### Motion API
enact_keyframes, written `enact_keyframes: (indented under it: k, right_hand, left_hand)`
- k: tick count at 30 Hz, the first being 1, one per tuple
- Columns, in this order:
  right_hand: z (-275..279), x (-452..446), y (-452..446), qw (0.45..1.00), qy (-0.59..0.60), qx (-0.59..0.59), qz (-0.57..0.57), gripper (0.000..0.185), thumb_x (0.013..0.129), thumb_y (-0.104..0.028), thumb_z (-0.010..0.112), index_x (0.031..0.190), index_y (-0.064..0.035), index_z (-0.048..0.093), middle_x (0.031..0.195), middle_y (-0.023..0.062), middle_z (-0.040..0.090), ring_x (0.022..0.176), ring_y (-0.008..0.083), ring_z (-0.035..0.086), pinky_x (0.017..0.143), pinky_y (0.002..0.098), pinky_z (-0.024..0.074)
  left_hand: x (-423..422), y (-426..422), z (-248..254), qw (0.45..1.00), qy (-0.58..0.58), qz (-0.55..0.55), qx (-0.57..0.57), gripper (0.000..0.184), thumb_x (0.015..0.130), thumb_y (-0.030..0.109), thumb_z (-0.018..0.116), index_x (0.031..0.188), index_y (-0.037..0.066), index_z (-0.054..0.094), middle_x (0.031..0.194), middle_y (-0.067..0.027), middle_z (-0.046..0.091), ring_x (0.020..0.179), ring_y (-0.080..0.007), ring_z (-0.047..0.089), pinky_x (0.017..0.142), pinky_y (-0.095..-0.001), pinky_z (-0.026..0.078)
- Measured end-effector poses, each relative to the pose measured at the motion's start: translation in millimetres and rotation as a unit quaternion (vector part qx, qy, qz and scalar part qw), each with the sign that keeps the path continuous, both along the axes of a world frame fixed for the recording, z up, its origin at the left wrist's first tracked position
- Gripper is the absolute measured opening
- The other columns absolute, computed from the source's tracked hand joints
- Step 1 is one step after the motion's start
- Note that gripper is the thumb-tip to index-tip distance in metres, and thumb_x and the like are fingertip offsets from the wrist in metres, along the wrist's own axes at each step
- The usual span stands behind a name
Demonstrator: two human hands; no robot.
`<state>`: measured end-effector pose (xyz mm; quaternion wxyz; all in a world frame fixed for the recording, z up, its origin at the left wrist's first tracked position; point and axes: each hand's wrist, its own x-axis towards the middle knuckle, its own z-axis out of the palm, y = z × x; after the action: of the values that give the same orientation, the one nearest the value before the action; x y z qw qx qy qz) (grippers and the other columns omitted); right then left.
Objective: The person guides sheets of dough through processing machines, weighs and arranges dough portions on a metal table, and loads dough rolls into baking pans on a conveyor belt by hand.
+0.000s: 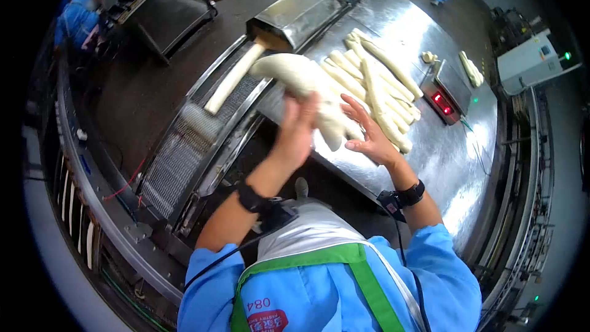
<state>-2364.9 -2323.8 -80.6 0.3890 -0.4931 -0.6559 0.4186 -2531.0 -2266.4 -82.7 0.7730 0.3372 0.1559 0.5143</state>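
Observation:
A thick, pale piece of dough (307, 83) hangs between my hands, folded over at the near edge of the metal table. My left hand (299, 124) presses against its near left side, with the fingers partly hidden by the dough. On the other side, my right hand (369, 135) has its fingers spread beside the dough's lower end; whether it touches is hard to tell. Behind and to the right, several long dough strips (384, 95) lie in a pile on the steel table (442, 166). Another dough strip (233, 80) lies on the mesh conveyor.
The mesh conveyor (169, 175) runs along the left, under a metal housing (301, 15). A scale (445, 95) with red digits stands on the table, near small dough pieces (429, 57) and more strips (471, 69). Two people in blue are farther back.

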Motion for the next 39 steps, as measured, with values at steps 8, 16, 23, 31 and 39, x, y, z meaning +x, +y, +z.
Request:
enact_keyframes:
  k: [8, 16, 23, 31, 39]
  right_hand:
    - [-91, 127, -14, 0.86, -0.4, -0.264, -0.178, 0.066, 0.062, -0.018, 0.063, 0.122, -0.0167, 0.036, 0.106, 0.0182, 0.053, 0.09, 0.0318, 0.054, 0.078, 0.036, 0.0422]
    - [-89, 157, -13, 0.854, -0.434, -0.081, -0.275, 0.063, 0.059, -0.012, 0.069, 0.114, -0.0226, 0.041, 0.088, 0.0131, 0.049, 0.077, 0.0324, 0.054, 0.066, 0.0397, 0.0443]
    - [-92, 139, 2, 0.809, -0.506, -0.142, -0.263, 0.067, 0.058, -0.011, 0.07, 0.115, -0.0141, 0.036, 0.092, 0.0167, 0.047, 0.081, 0.0339, 0.054, 0.066, 0.0395, 0.046]
    - [-135, 56, -25, 0.788, -0.559, -0.029, -0.254, 0.06, 0.068, -0.023, 0.062, 0.121, -0.0118, 0.038, 0.118, 0.0159, 0.04, 0.107, 0.0328, 0.039, 0.085, 0.0445, 0.0344]
    - [-150, 21, -22, 0.788, -0.538, -0.071, -0.292, 0.06, 0.067, -0.023, 0.063, 0.118, -0.005, 0.037, 0.116, 0.0139, 0.042, 0.108, 0.0314, 0.039, 0.087, 0.0447, 0.0311]
  left_hand:
    - [67, 25, -129, 0.786, 0.566, -0.074, 0.239, 0.052, 0.077, 0.025, 0.057, 0.121, 0.006, 0.039, 0.132, -0.0201, 0.02, 0.121, -0.0349, 0.022, 0.098, -0.0431, 0.023]
    - [-130, 133, -167, 0.378, 0.848, 0.277, 0.248, 0.061, 0.066, 0.02, 0.064, 0.121, 0.012, 0.037, 0.121, -0.0179, 0.037, 0.111, -0.0353, 0.037, 0.09, -0.0465, 0.031]
    - [-207, 140, -154, 0.407, 0.888, 0.132, 0.169, 0.059, 0.067, 0.018, 0.065, 0.119, 0.012, 0.037, 0.104, -0.0129, 0.047, 0.099, -0.0317, 0.045, 0.08, -0.0463, 0.038]
    - [-236, 122, -148, 0.427, 0.88, 0.1, 0.181, 0.05, 0.06, 0.018, 0.067, 0.103, 0.006, 0.043, 0.099, -0.017, 0.049, 0.092, -0.0348, 0.048, 0.077, -0.0433, 0.041]
    - [-276, 122, -159, 0.62, 0.783, 0.024, 0.047, 0.04, 0.066, 0.017, 0.061, 0.098, -0.002, 0.047, 0.09, -0.0191, 0.057, 0.084, -0.0291, 0.056, 0.07, -0.0381, 0.043]
